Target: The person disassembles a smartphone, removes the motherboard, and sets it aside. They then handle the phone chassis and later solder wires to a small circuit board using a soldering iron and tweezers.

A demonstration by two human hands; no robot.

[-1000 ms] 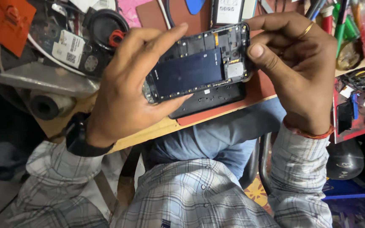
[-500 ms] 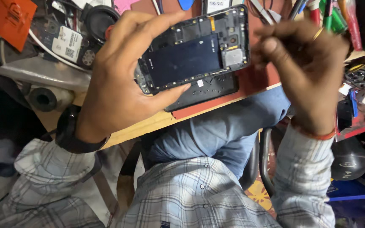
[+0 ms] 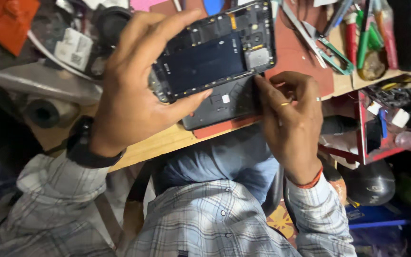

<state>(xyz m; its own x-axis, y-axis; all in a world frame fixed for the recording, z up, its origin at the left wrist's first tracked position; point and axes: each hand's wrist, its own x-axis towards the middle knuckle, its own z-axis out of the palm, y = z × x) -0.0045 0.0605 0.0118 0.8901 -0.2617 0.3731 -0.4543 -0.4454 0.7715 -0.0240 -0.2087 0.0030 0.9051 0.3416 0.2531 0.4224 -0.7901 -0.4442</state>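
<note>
A person's left hand point(image 3: 134, 81) grips an opened smartphone point(image 3: 215, 52), back cover off and circuit frame exposed, its fingers wrapped around the phone's left end with the thumb pressed along the lower edge, holding it above a wooden workbench point(image 3: 162, 143). The right hand point(image 3: 291, 119) rests just below the phone's right end, fingers curled together with the tips touching a dark back cover point(image 3: 224, 102) that lies on a red work mat point(image 3: 300, 57); whether they pinch anything cannot be told. Beyond the phone's right end, metal tweezers point(image 3: 327, 47) and red- and green-handled tools point(image 3: 365, 33) crowd the mat's edge. Left of the phone sit a white rectangular label point(image 3: 74, 47), an orange sheet point(image 3: 10, 19) and a dark cylinder point(image 3: 44, 112) amid grey clutter. A red shelf point(image 3: 357, 133) of small parts hangs below the bench, right of the phone. A black wristband point(image 3: 89, 147) and checked sleeves point(image 3: 53, 200) frame the lower scene.
</note>
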